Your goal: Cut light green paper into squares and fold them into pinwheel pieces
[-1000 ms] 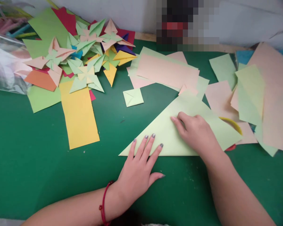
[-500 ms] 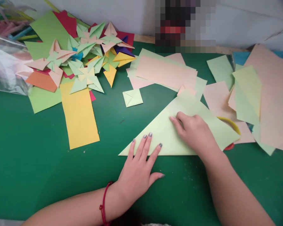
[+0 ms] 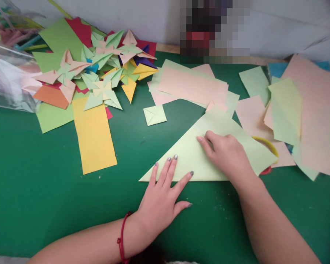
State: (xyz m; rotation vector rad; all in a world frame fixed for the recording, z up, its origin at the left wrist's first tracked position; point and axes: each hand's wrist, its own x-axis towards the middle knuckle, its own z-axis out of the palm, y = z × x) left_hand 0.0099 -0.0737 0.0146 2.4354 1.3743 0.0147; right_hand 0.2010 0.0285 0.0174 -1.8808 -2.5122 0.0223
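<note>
A large light green sheet of paper (image 3: pixel 185 154), folded into a triangle, lies on the green table with its long straight edge towards me. Spread flat, the fingers of my left hand (image 3: pixel 158 200) press on its left corner, and the thumb rests on the table. My right hand (image 3: pixel 228 156) lies on the middle of the sheet with its fingers curled in, knuckles and thumb side against the paper. Nothing shows inside that hand. A small folded pale green paper packet (image 3: pixel 155 115) sits beyond the triangle's left slope.
At the back left is a heap of folded paper stars (image 3: pixel 103 90) over coloured sheets, beside a clear plastic bag (image 3: pixel 11 84). A yellow paper strip (image 3: pixel 95 139) lies nearer. Pink sheets (image 3: pixel 192 86) are behind the triangle, more paper (image 3: pixel 316 121) at right. A yellow curved thing (image 3: pixel 266 145) peeks out.
My left index finger has spread slightly to the right on the paper. The whole view has shifted a little; my right hand and the folded sheet stay in place.
</note>
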